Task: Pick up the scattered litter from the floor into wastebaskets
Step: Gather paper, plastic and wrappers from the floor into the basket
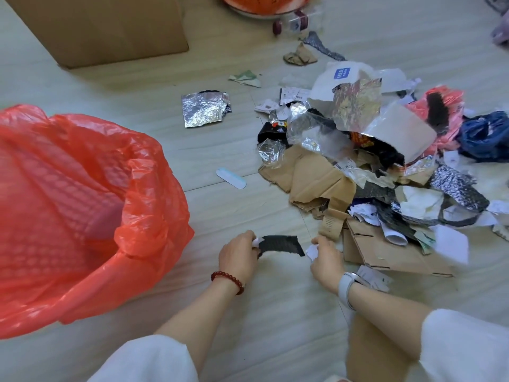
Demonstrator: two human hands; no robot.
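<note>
At far left stands a wastebasket, lined with a thin red bag whose loose rim spills over the edge; its mouth is open and faces the person.

Just right of it, low in the view, the left hand reaches forward from a white sleeve, a red bead bracelet on the wrist. Its fingers are curled, pinching the left end of a black scrap together with a small white bit of paper. The scrap is a thin torn strip, held flat just above the floor. It looks very light and limp, likely to droop or tear if pulled, so pinching an end, as here, should do.

The right hand, with a white watch on its wrist, is also curled, gripping crumpled white paper close by the scrap's right end. Whether it touches the scrap itself I cannot tell.

To the right and beyond lies the litter pile: torn cardboard, stiff enough to lift by an edge; crinkly foil, plastic film and paper, all light and springy, best gathered in handfuls. A foil sheet lies apart, between basket and pile.
</note>
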